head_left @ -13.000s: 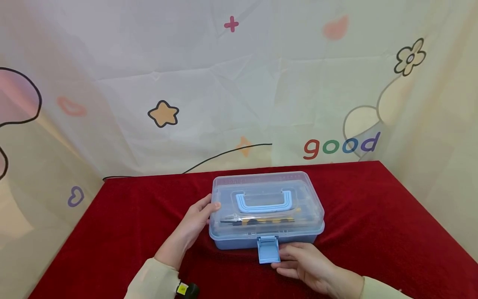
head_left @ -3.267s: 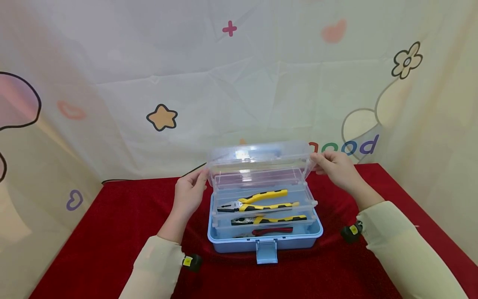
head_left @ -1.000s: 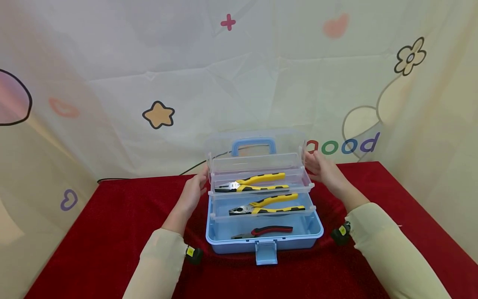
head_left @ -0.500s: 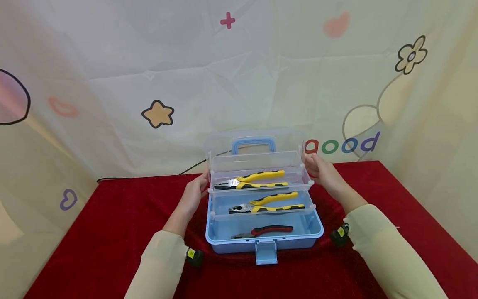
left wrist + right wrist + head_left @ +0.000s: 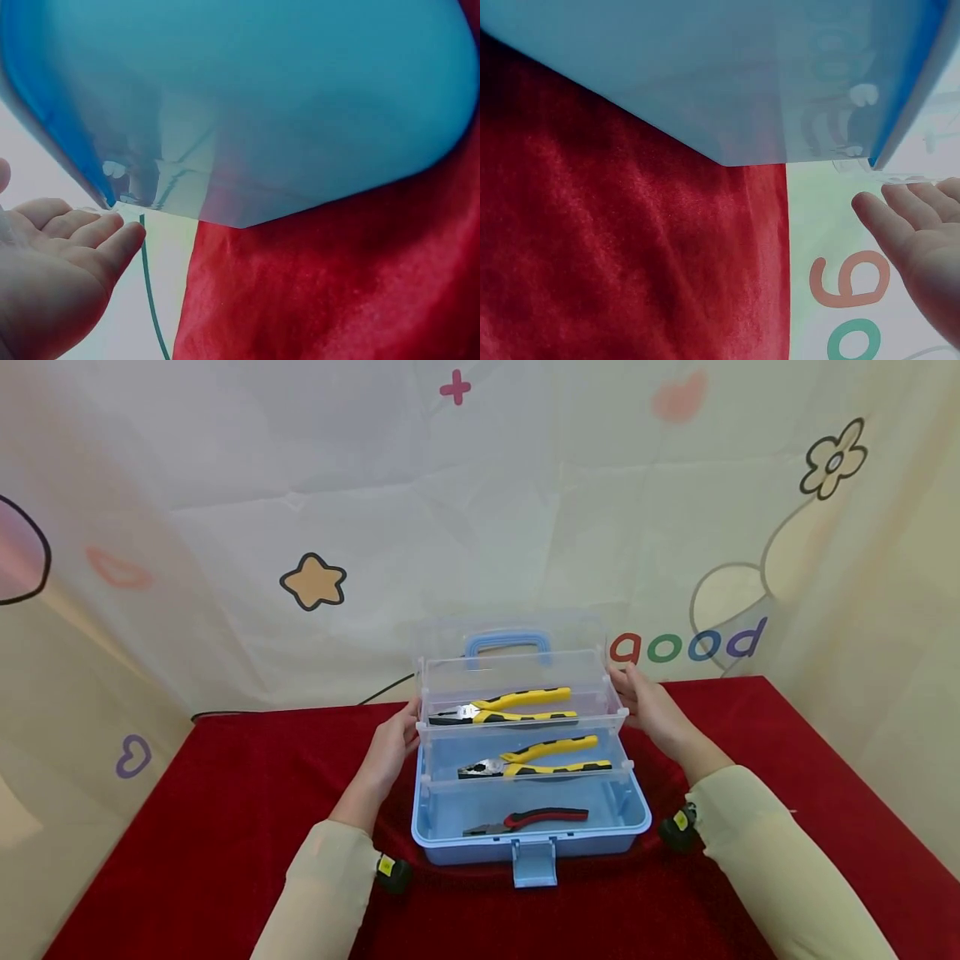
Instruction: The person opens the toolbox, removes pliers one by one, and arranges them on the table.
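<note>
A blue toolbox stands with its clear lid tipped back and its stepped trays spread out. Long-nose pliers with yellow-black handles lie in the upper tray. The lower tray holds yellow-black combination pliers. Red-black pliers lie on the box floor. My left hand is at the box's left rear side, fingers extended in the left wrist view. My right hand is at the right rear, fingertips close beneath clear plastic in the right wrist view; contact is unclear.
The latch hangs down at the box front. Red cloth covers the table around it. A printed curtain hangs behind, close to the lid, with a dark cable along its foot.
Earlier the toolbox was closed, with my right hand by the latch. Both hands then held the lid as it rose. Now it leans farther back, the trays are spread and my fingers are straighter.
</note>
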Demonstrator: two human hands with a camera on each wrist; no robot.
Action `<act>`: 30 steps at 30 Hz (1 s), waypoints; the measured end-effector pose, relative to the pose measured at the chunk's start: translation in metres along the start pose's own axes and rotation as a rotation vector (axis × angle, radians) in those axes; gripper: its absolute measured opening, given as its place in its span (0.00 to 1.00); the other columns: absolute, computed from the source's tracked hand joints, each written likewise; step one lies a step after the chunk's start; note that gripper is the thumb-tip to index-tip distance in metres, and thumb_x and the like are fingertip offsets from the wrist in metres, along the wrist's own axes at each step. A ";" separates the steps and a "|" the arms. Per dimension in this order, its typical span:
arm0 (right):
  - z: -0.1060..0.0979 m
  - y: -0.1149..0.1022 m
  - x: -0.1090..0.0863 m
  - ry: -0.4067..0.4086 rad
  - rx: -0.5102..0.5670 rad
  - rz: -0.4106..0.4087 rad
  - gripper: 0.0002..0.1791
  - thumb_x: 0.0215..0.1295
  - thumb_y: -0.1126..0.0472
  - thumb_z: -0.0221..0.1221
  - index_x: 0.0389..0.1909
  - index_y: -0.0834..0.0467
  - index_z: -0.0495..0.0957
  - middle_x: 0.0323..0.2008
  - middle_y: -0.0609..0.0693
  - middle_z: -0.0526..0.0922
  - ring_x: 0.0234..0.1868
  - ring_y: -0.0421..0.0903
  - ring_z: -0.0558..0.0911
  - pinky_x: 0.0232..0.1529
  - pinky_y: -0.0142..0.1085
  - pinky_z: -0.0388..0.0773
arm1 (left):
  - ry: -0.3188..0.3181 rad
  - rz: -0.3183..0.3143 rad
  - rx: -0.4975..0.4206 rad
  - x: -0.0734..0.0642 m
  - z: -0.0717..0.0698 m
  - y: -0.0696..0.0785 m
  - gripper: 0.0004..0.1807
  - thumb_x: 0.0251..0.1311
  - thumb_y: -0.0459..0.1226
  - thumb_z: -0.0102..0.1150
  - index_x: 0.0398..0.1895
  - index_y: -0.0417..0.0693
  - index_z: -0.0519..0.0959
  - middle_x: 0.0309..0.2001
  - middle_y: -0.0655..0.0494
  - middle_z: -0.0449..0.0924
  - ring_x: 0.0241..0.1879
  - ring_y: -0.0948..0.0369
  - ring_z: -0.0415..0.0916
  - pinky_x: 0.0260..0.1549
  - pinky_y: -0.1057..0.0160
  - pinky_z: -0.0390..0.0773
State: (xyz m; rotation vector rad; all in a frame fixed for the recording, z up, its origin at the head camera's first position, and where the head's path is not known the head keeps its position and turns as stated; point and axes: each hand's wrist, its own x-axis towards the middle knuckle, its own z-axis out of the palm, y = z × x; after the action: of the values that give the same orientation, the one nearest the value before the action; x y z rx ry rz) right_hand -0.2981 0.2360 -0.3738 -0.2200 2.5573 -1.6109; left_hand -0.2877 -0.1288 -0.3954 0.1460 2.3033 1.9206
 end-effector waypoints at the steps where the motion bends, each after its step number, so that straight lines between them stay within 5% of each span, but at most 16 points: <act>1: 0.000 0.000 0.001 -0.002 0.005 0.000 0.38 0.66 0.29 0.27 0.74 0.39 0.44 0.74 0.51 0.53 0.72 0.58 0.59 0.64 0.54 0.66 | -0.001 0.001 -0.008 0.001 0.000 0.000 0.29 0.70 0.42 0.30 0.75 0.57 0.50 0.75 0.57 0.47 0.74 0.54 0.48 0.69 0.52 0.57; 14: 0.004 0.005 0.007 -0.019 0.054 0.030 0.39 0.66 0.29 0.28 0.75 0.41 0.43 0.73 0.55 0.54 0.67 0.61 0.65 0.62 0.54 0.68 | 0.000 -0.039 -0.068 0.006 0.004 -0.004 0.29 0.72 0.48 0.30 0.75 0.59 0.49 0.75 0.56 0.50 0.72 0.53 0.52 0.69 0.49 0.56; 30: 0.008 0.005 0.005 -0.057 0.123 0.032 0.40 0.68 0.30 0.28 0.75 0.45 0.38 0.74 0.57 0.49 0.71 0.64 0.57 0.67 0.56 0.60 | -0.006 -0.100 -0.091 0.006 0.004 -0.006 0.30 0.71 0.51 0.29 0.75 0.64 0.48 0.75 0.60 0.49 0.73 0.54 0.50 0.71 0.46 0.52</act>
State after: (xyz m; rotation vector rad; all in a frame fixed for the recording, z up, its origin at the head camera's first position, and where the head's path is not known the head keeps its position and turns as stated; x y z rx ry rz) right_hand -0.3019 0.2301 -0.3824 -0.2098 2.3982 -1.7171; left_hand -0.2924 -0.1248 -0.4020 0.0262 2.1707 1.9673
